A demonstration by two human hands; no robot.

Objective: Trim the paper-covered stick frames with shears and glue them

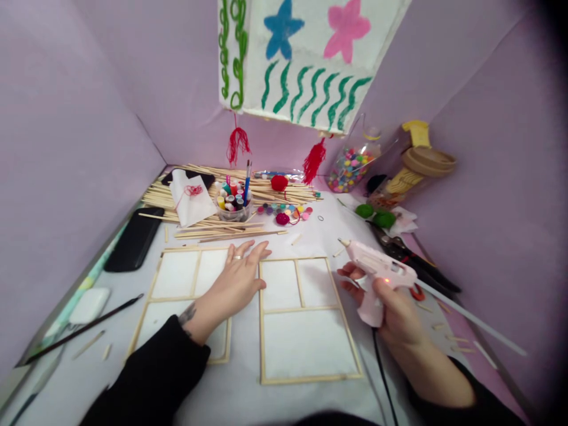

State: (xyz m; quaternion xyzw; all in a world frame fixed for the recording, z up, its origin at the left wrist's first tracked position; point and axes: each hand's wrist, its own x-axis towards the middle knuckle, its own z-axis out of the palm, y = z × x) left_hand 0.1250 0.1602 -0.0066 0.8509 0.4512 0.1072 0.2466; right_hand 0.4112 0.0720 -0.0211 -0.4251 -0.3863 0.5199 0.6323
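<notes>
My right hand (394,307) grips a pale pink hot glue gun (377,266) by its handle. A long glue stick (474,316) juts from the gun's rear, and its nozzle points to the upper left. With fingers spread, my left hand (239,275) is over the upper right corner of the left stick frame (153,278), partly hiding it; its fingertips reach toward the other frame. The right stick frame (310,309), made of thin wooden sticks with cross-pieces, lies flat between my hands. Whether my left hand touches either frame I cannot tell.
Wooden skewers (190,189) are piled at the back, with a cup of paint bottles (234,204) before them. A black phone (134,239) lies at left, pliers (417,260) at right. A painted lantern panel (306,65) with red tassels hangs above; a pompom jar (352,163) stands behind.
</notes>
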